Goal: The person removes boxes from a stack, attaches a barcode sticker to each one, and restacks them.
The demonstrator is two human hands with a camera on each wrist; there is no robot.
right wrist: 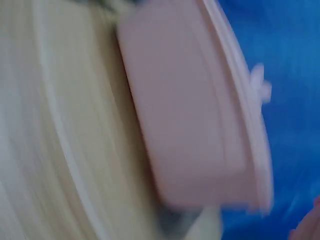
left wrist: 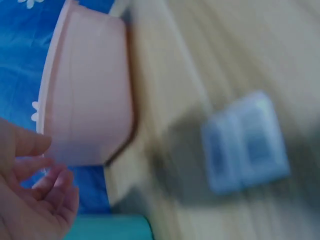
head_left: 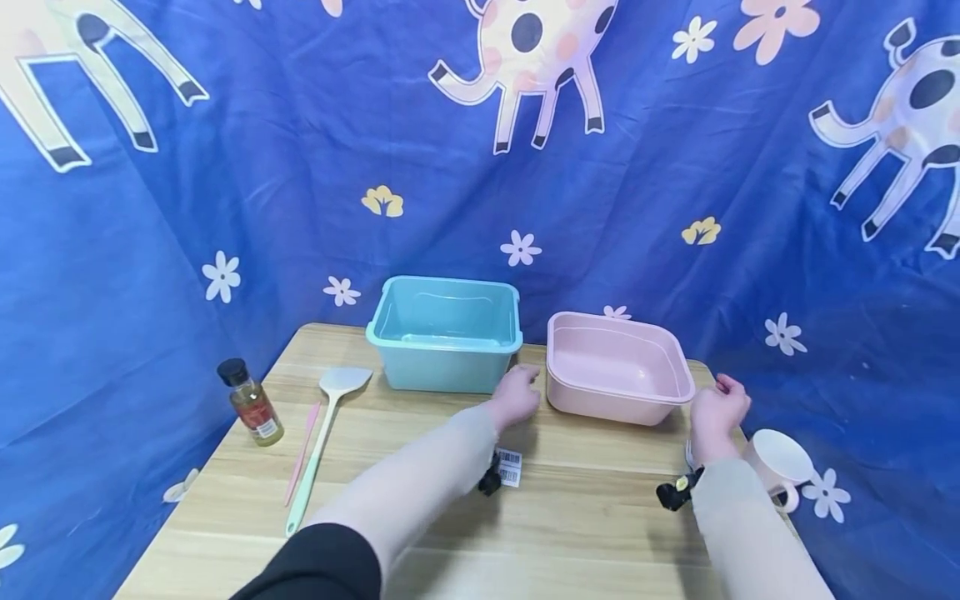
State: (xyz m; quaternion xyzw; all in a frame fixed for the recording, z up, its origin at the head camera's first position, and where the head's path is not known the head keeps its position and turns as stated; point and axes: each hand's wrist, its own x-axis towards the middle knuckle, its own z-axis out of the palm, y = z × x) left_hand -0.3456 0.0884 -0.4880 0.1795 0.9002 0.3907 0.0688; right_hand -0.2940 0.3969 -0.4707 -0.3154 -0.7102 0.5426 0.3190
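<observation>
A pink plastic basin stands at the back right of the wooden table. My left hand hovers at its left side, in the gap beside a teal basin. Its fingers are loosely bent and hold nothing, as the left wrist view shows near the basin's rim. By the pink basin's right end is my right hand, fingers relaxed, nothing seen in them. Only a sliver of that hand enters the right wrist view, next to the blurred basin wall. Both basins look empty inside.
A white mug stands at the right table edge, beside my right forearm. Below my left wrist lies a white barcode label. At left are a capped bottle, a pink stick and a turner with a mint handle.
</observation>
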